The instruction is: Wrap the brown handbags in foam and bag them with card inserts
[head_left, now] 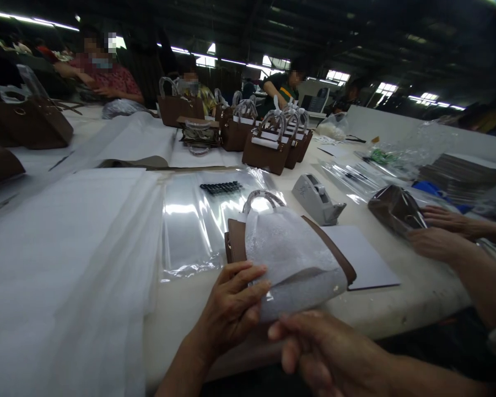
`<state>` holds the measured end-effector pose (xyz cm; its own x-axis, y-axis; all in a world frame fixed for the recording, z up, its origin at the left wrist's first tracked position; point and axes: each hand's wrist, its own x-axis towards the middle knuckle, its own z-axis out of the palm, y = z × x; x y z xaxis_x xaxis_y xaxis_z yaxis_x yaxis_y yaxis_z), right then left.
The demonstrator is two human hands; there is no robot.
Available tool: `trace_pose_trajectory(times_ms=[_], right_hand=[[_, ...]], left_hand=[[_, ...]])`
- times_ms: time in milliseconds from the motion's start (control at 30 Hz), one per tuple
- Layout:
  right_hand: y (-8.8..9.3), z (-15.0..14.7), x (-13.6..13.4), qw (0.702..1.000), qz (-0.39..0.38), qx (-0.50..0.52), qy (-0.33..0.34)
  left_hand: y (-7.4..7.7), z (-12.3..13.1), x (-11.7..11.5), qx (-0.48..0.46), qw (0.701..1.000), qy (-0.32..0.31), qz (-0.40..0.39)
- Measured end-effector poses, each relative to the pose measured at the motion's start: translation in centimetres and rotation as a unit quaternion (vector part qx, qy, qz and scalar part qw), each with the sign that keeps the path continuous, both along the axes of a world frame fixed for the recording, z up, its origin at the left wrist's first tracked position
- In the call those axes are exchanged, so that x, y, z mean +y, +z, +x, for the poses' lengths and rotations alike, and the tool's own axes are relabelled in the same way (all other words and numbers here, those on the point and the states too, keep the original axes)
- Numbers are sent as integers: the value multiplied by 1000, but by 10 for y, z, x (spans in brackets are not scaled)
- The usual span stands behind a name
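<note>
A brown handbag (323,242) lies tilted on the table before me, its front covered by white tissue paper (291,242). Its wrapped handle (264,197) points away from me. My left hand (233,300) grips the bag's near left corner, fingers lying over the paper. Just below the bag's near edge is my right hand (314,344), slightly blurred, with its fingers curled. Whatever it may pinch is too small or hidden to make out. A small shiny spot, perhaps clear tape, shows on the paper by the left fingertips.
Clear plastic bags (190,220) lie behind, with a black bundle (221,188) on them. A tape dispenser (319,199) and white board (361,259) are right. White sheets (66,264) cover the left. Brown handbags (267,151) stand farther back. At right, a co-worker's hands (442,234) handle a plastic-covered bag (394,209).
</note>
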<state>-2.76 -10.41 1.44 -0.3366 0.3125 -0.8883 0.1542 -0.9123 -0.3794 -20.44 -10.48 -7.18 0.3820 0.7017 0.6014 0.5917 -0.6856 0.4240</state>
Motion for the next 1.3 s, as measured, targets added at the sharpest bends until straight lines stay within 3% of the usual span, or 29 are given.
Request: trace_pose_trajectory(times_ms=[67, 133, 200, 267, 300, 333, 400, 433, 467, 500, 567, 633, 733, 833, 933, 1000, 1067, 1200, 1300], right_hand=[[-6, 7, -10, 999, -28, -9, 33], [-12, 18, -17, 999, 11, -10, 44], [-14, 30, -18, 991, 111, -3, 77], [-8, 39, -12, 946, 288, -22, 150], [-3, 43, -6, 894, 407, -45, 179], [3, 45, 1, 820, 532, -70, 199], [15, 47, 18, 632, 738, -114, 208], [18, 47, 27, 548, 798, -131, 216], [18, 47, 34, 483, 831, -142, 236], [14, 48, 41, 437, 845, -145, 273], [-3, 51, 49, 390, 833, -129, 371], [-27, 55, 52, 377, 800, -101, 456], [-48, 60, 50, 385, 774, -83, 496], [-35, 57, 51, 392, 782, -77, 478], [-4, 48, 68, 416, 787, -62, 451], [6, 40, 87, 434, 794, -83, 418], [1, 32, 106, 441, 797, -110, 397], [-23, 28, 120, 446, 764, -80, 459], [-13, 36, 115, 438, 752, 10, 492]], left_hand=[[4, -3, -2, 16, 999, -16, -27], [10, -6, -5, 38, 997, -32, -55], [16, -8, -9, 62, 994, -46, -75], [22, -9, -12, 80, 992, -56, -84], [25, -9, -14, 87, 991, -59, -86], [27, -8, -15, 94, 990, -60, -87], [31, -7, -16, 102, 990, -56, -85], [32, -7, -17, 102, 990, -52, -83], [33, -6, -17, 99, 991, -49, -79], [32, -6, -17, 96, 991, -46, -76], [30, -5, -16, 95, 992, -50, -65], [24, -5, -14, 92, 994, -54, -40], [13, -3, -11, 88, 995, -38, 25], [5, 1, -12, 115, 990, 3, 84], [3, 5, -17, 142, 986, 40, 79], [1, 5, -19, 143, 985, 72, 55], [-4, 4, -19, 131, 984, 112, 34], [-14, 2, -17, 102, 985, 138, -2], [-20, 8, -21, 93, 984, 149, 14]])
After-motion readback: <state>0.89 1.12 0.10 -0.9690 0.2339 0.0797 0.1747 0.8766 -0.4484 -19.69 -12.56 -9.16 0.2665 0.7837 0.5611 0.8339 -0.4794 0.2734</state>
